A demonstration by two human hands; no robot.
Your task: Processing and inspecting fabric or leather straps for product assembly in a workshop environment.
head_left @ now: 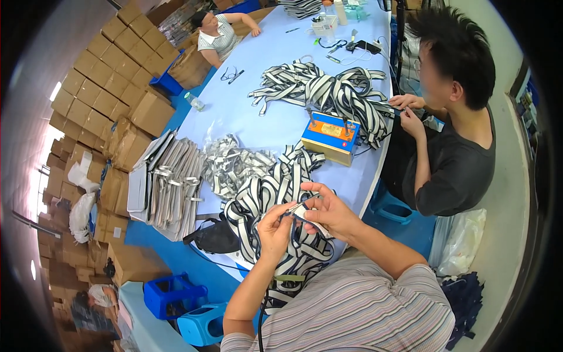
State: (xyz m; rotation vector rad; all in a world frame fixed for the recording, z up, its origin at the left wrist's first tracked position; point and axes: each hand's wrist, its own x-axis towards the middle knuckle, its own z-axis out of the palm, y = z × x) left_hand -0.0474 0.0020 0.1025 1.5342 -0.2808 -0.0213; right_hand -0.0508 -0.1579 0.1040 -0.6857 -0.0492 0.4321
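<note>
Close in front of me, my left hand [274, 230] and my right hand [329, 210] are nearly together, both closed on a white strap with dark edging [302, 212]. The left fingers pinch one part of it, along with a small dark bit I cannot make out. My right thumb presses on the strap while the index finger sticks out. Beneath and beyond my hands lies a pile of black-and-white striped straps [264, 196]. A heap of clear plastic-looking strips [231, 167] adjoins that pile.
A blue-and-orange box with upright posts [330, 139] stands ahead right, by another strap bundle [316, 85]. Stacked flat sheets [170, 182] and a black pouch [216, 236] lie left. One person [454, 135] handles straps at right; another [218, 36] sits far left. Blue stools [173, 295] stand lower left.
</note>
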